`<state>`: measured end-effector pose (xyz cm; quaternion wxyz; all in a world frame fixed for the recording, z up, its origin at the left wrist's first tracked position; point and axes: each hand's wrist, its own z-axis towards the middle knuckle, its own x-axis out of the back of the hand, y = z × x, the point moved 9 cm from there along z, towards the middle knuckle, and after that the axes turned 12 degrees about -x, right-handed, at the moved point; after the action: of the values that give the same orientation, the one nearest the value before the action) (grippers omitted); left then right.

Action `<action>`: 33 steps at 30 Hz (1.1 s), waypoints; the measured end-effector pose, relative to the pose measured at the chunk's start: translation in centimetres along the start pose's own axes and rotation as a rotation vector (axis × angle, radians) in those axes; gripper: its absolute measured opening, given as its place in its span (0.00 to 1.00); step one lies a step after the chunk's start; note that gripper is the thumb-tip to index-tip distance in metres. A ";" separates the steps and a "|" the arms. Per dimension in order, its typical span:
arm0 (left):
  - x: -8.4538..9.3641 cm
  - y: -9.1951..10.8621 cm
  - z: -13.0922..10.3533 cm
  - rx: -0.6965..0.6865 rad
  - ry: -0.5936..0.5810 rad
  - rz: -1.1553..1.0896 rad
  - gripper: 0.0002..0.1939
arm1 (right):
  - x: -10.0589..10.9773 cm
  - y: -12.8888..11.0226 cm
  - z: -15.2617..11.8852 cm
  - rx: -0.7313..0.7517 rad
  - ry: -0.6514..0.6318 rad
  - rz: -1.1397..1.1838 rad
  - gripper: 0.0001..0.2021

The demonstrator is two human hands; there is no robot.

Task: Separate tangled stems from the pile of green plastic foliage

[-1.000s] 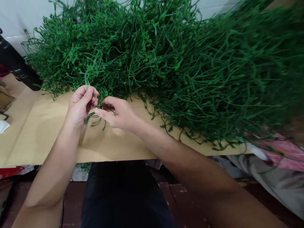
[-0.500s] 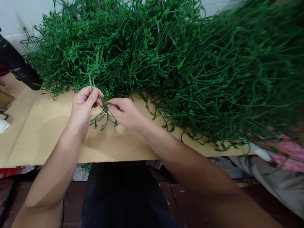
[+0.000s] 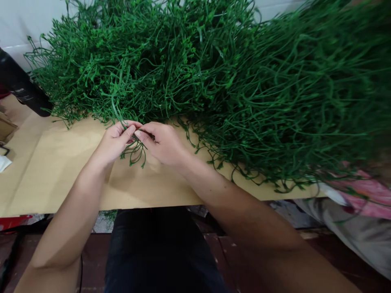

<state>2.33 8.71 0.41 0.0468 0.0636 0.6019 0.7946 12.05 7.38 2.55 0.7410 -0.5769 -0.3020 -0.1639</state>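
A big heap of green artificial sprigs (image 3: 214, 81) covers the back and right of a tan tabletop (image 3: 58, 171). My left hand (image 3: 114, 142) and my right hand (image 3: 163, 142) meet at the heap's front edge, fingertips touching. Between them they pinch one small green sprig (image 3: 134, 152); its thin branches hang down under my fingers onto the tabletop. A longer green stem (image 3: 114, 108) rises from my left fingers back into the heap.
A black cylinder (image 3: 18, 87) lies at the far left by the white wall. A cardboard box corner (image 3: 6, 128) and a white scrap (image 3: 3, 162) sit at the left edge. Pink and grey cloth (image 3: 360, 207) hangs at the right. My dark-trousered lap (image 3: 159, 252) is below the table edge.
My hands have closed together, and the left hand has shifted right to meet the right. The sprig's branches now hang under both sets of fingertips.
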 end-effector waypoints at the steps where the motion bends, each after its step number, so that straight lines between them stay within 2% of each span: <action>1: 0.0 -0.1 0.0 0.009 0.000 0.009 0.05 | 0.2 0.0 0.0 -0.008 0.009 -0.017 0.13; 5: 0.1 0.0 0.2 -0.017 0.008 0.059 0.04 | 0.8 0.4 0.0 -0.023 0.032 -0.033 0.16; 11: 0.7 0.5 0.4 -0.109 0.041 0.164 0.04 | 0.8 0.9 0.2 -0.006 0.017 -0.094 0.13; 17: -0.1 0.7 0.1 -0.079 -0.042 0.126 0.04 | 0.3 1.6 0.4 -0.038 -0.055 0.140 0.14; 21: -0.2 0.7 -0.1 -0.070 -0.045 0.108 0.05 | -0.2 1.6 0.2 -0.055 -0.118 0.211 0.15; 28: -0.3 0.4 -0.2 -0.030 -0.081 0.177 0.06 | 1.3 1.2 0.2 0.020 0.029 0.030 0.15; 30: -0.6 0.4 -0.3 -0.015 -0.122 0.135 0.08 | 1.4 1.3 0.3 0.029 -0.004 0.084 0.15; 33: -1.4 0.6 -0.8 0.017 -0.187 0.013 0.12 | 0.8 1.6 0.4 -0.016 -0.143 0.297 0.18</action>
<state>3.63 7.61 0.72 0.0974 0.1418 0.6012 0.7804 13.51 8.30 1.96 0.7292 -0.6311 -0.2644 -0.0135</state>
